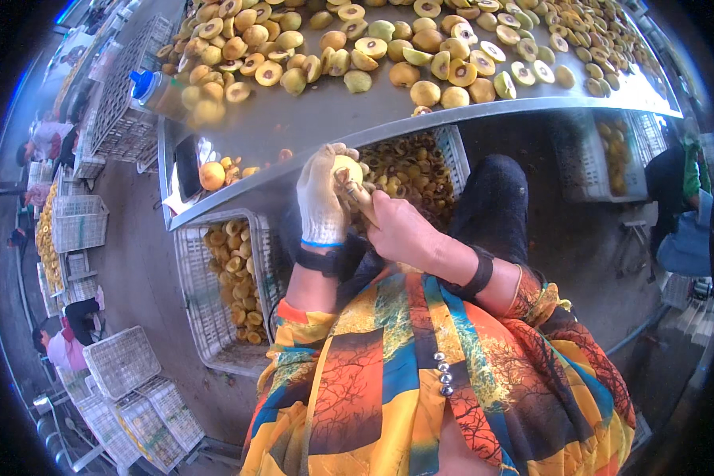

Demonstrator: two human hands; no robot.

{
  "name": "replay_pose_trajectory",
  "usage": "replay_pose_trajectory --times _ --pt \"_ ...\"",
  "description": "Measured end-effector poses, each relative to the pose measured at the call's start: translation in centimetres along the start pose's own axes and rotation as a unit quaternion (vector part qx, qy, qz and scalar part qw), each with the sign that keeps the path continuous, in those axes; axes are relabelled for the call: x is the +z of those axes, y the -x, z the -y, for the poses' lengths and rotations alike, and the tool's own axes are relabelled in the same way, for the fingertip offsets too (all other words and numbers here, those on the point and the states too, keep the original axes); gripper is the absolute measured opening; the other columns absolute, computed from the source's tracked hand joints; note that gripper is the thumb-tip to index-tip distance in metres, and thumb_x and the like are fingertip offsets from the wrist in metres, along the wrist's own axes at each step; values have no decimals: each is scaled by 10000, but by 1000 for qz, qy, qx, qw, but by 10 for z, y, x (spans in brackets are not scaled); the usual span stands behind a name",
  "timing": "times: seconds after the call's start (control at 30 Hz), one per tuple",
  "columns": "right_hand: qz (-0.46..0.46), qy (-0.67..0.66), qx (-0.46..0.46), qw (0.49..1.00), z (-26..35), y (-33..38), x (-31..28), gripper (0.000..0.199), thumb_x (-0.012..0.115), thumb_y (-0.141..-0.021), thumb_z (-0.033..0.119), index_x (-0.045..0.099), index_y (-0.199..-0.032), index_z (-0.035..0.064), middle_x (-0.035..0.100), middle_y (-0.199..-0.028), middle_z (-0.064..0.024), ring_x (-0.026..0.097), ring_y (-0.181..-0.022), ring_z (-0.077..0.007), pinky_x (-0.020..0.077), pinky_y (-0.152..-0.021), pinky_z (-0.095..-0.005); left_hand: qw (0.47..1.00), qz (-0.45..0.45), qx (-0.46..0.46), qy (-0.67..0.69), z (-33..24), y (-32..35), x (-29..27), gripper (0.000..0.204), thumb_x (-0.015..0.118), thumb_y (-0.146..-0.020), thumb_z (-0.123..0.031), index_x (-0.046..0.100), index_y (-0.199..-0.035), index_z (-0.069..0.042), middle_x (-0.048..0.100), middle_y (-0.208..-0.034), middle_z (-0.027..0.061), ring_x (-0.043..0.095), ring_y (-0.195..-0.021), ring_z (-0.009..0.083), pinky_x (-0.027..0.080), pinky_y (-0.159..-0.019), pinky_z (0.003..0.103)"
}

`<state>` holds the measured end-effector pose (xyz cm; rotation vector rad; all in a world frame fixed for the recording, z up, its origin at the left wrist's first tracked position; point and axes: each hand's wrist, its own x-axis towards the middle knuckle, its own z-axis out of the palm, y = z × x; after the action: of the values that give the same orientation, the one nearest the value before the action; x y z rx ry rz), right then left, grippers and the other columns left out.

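My left hand [319,198], in a pale knitted work glove, is closed around a yellow peach half [347,166]. Bare, my right hand [404,228] grips the short light-coloured handle of a small pitting tool [363,203]. The tool's tip meets the cut face of the fruit, where the brown centre shows; its exact shape is hidden. Both hands are in front of my body, just off the near edge of the metal table [325,131]. Below them, a crate [452,155] holds brown and yellow fruit pieces.
Many halved peaches [452,55] cover the table's far part. A blue-capped bottle [163,95] stands at its left. A white crate [194,297] of yellow halves sits on the floor at lower left. Stacked crates [131,381] and several people are farther left; another person [685,222] is at right.
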<state>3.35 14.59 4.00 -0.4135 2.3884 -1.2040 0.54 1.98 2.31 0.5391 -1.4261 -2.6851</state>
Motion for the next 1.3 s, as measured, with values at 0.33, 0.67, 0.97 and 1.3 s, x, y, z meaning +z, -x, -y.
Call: replay_pose_trajectory --times 0.33,0.67,0.97,1.3 --pt "78 -15 26 996 4 2 -5 240 481 -739 37 508 -927 -111 603 -795 -284 625 -739 -393 504 -646 -416 988 60 -141 12 2 -8 -17 304 531 -882 -325 557 -875 -22 602 -724 140 596 -555 249 506 -509 326" --pt "302 -418 141 845 -27 -8 -12 119 555 -794 81 492 -887 42 491 -630 -19 430 -435 -71 351 -363 -215 988 34 -131 76 6 -2 -5 327 480 -892 -387 541 -884 -66 605 -759 119 584 -543 217 458 -430 285" --pt "58 221 -111 967 -92 -17 13 207 509 -785 92 597 -954 12 644 -788 -156 640 -749 -299 515 -649 -377 901 -284 95 -314 -101 21 -139 366 584 -824 -351 620 -948 -8 635 -826 121 621 -702 198 498 -603 281" --pt "-6 205 -98 974 -112 -25 23 125 538 -764 112 504 -839 18 586 -655 -150 601 -666 -323 482 -596 -427 551 -30 289 -782 -97 -153 -82 514 627 -751 -311 518 -1178 -44 521 -1207 179 495 -1117 323 397 -949 383"
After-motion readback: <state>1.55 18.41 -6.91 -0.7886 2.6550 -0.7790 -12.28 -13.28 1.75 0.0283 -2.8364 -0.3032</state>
